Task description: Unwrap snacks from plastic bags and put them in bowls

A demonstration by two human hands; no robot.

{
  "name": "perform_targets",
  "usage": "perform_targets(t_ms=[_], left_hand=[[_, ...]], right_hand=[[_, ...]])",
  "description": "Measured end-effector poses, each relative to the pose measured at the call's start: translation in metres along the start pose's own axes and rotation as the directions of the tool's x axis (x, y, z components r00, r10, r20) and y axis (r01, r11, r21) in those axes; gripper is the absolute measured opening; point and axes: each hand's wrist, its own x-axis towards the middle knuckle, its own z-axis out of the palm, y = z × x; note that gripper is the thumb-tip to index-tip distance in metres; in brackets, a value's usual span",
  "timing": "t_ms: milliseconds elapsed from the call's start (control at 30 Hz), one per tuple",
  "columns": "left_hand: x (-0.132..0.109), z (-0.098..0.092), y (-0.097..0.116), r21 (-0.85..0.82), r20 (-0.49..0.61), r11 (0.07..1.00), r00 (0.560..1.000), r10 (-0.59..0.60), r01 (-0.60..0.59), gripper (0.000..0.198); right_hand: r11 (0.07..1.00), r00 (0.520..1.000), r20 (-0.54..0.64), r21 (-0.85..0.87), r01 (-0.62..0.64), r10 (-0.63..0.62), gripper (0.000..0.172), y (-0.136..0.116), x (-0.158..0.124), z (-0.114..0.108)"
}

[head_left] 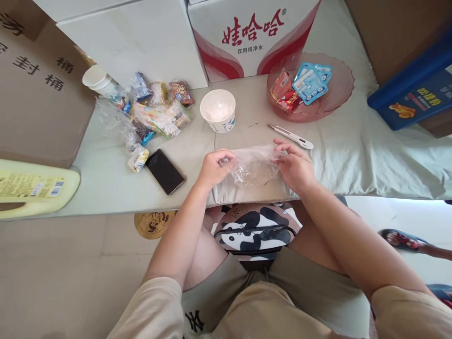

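A clear plastic bag (252, 165) is stretched between my two hands, just above the front edge of the cloth-covered table. My left hand (215, 165) pinches its left end with closed fingers. At the other end, my right hand (294, 165) grips the plastic between thumb and fingers. A white paper cup (218, 113) stands upright behind the bag, with something pale inside that I cannot make out. Just past my right hand lies a white utility knife (291, 136). A black phone (165, 172) rests face up to the left of my left hand.
Wrapped snacks (158, 110) and stacked paper cups (102, 81) sit at the back left. A pink clear bowl (337, 94) holds several packets. Boxes, including a white carton (247, 42), line the back. A yellow jug (38, 188) stands at left; a blue box (413, 94) at right.
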Motion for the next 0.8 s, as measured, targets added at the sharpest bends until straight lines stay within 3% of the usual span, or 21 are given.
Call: perform_targets(t_ms=[133, 233, 333, 400, 467, 567, 633, 800], left_hand=[[-0.006, -0.005, 0.006, 0.247, 0.022, 0.944, 0.975, 0.219, -0.218, 0.006], [-0.013, -0.006, 0.009, 0.309, 0.036, 0.913, 0.963, 0.267, -0.265, 0.015], [-0.02, -0.004, 0.009, 0.232, -0.015, 0.955, 0.981, 0.194, -0.186, 0.034], [-0.022, -0.002, 0.01, 0.094, -0.067, 0.992, 0.994, 0.087, -0.081, 0.05], [-0.021, 0.0, 0.013, -0.074, -0.053, 0.997, 0.998, -0.032, 0.028, 0.057], [-0.018, 0.004, 0.016, -0.245, 0.109, 0.946, 0.976, -0.191, 0.213, 0.042], [-0.016, 0.007, 0.016, -0.256, 0.172, 0.922, 0.952, -0.252, 0.29, 0.027], [-0.016, 0.01, 0.016, -0.218, 0.051, 0.961, 0.986, -0.161, 0.168, 0.017]], right_hand=[[0.998, 0.997, 0.041, -0.008, -0.062, 0.062, 0.049, 0.0, 0.005, -0.001], [0.995, 0.993, 0.092, -0.08, -0.063, 0.07, 0.06, 0.0, 0.004, 0.002], [0.994, 0.983, 0.165, -0.087, -0.073, 0.086, 0.074, -0.002, 0.0, 0.004], [0.995, 0.975, 0.205, -0.071, -0.071, 0.084, 0.07, -0.004, -0.002, 0.005], [0.997, 0.975, 0.216, -0.053, -0.049, 0.059, 0.062, -0.007, -0.003, 0.006], [0.999, 0.985, 0.172, -0.042, 0.001, 0.006, 0.05, -0.01, -0.003, 0.006], [0.999, 0.992, 0.126, -0.049, 0.018, -0.012, 0.04, -0.011, -0.003, 0.006], [0.994, 0.99, 0.141, -0.109, -0.009, 0.025, 0.04, -0.009, -0.001, 0.006]])
